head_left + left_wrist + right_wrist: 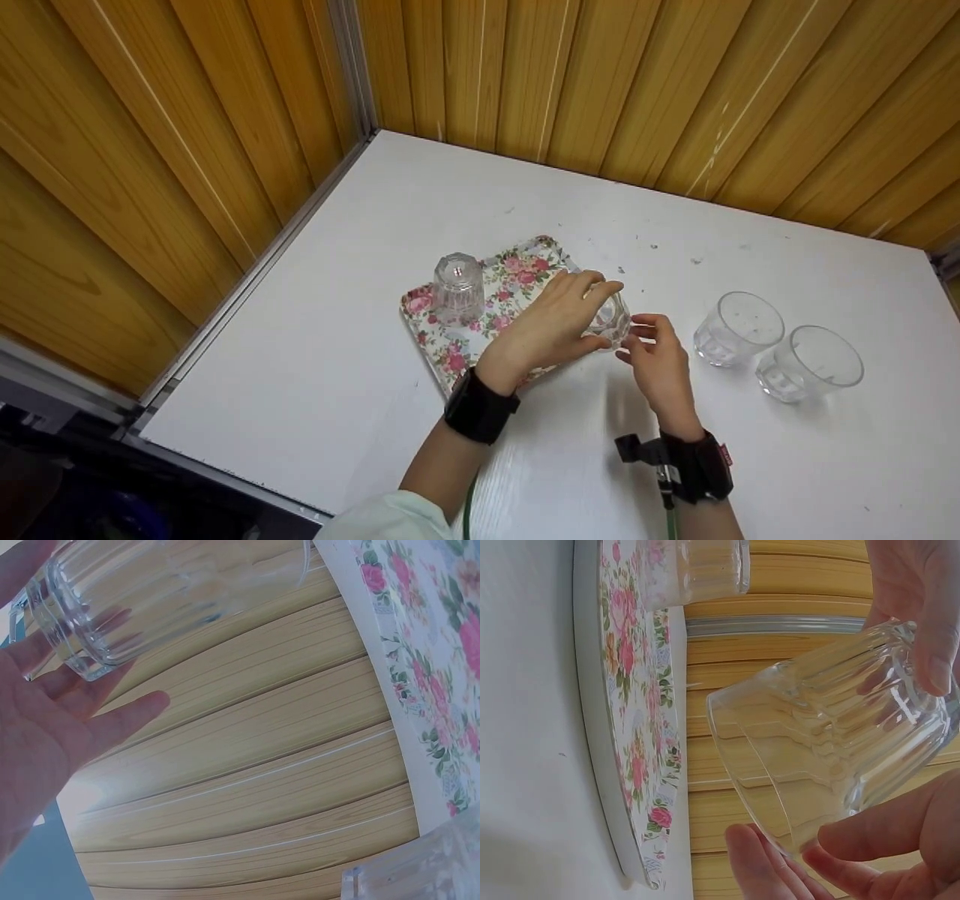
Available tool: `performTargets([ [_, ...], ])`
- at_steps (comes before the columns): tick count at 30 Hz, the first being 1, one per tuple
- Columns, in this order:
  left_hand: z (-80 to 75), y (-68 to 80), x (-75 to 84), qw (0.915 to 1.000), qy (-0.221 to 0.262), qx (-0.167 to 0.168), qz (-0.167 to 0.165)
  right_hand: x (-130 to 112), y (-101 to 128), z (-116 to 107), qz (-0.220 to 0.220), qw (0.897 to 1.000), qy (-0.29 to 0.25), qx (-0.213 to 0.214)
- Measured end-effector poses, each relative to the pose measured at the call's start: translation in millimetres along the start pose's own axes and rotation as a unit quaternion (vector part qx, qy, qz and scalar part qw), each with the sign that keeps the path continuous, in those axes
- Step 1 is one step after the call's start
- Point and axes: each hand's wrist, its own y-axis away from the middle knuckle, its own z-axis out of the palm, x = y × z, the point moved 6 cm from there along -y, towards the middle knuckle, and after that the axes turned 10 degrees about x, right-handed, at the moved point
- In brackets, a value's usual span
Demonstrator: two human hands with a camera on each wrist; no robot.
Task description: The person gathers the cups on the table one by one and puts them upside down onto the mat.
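Both hands hold one clear drinking glass [613, 324] above the right edge of a floral tray [525, 264]. My left hand [553, 319] grips it by the thick, fluted base, thumb on one side and fingers on the other. The thumb and fingers of my right hand [663, 371] pinch its rim. In the right wrist view the held glass [817, 731] is tilted, its mouth turned down towards the tray. A second glass [459, 289] stands upside down on the tray's left part.
Two more clear glasses, one [739, 330] beside the other [810, 365], stand mouth up on the white table [300, 352] to the right of my right hand. Wood-patterned panels [637, 82] rise behind the table and along its left side.
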Motion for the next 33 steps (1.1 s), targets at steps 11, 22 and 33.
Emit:
performTargets([
  [11, -0.1, -0.3, 0.4, 1.0000, -0.005, 0.006, 0.005, -0.1, 0.4, 2.4, -0.008, 1.000, 0.006, -0.002],
  [22, -0.9, 0.6, 1.4, 1.0000, 0.002, 0.007, 0.004, 0.4, 0.9, 5.1, -0.004, 1.000, 0.015, -0.010],
  [33, -0.6, 0.4, 0.7, 1.0000, 0.004, 0.003, -0.005, -0.2, 1.5, 5.9, -0.017, 1.000, 0.022, -0.014],
])
